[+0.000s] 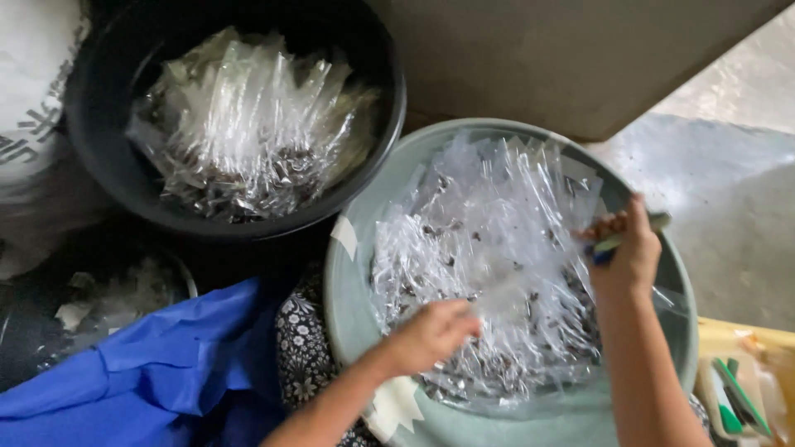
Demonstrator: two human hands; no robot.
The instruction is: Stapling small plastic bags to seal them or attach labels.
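Your left hand (pixel 431 331) pinches clear plastic sleeves (pixel 489 248) in the grey-green basin (pixel 352 314); right hand (pixel 629 248) clamps a small green-handled tool (pixel 633 232). Slick film could slip free.

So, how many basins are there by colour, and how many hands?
Round black plastic basin with clear plastic wrappers: 1
Round grey-green plastic basin with clear plastic wrappers: 1
Person's hands, left hand and right hand: 2
Total: 4
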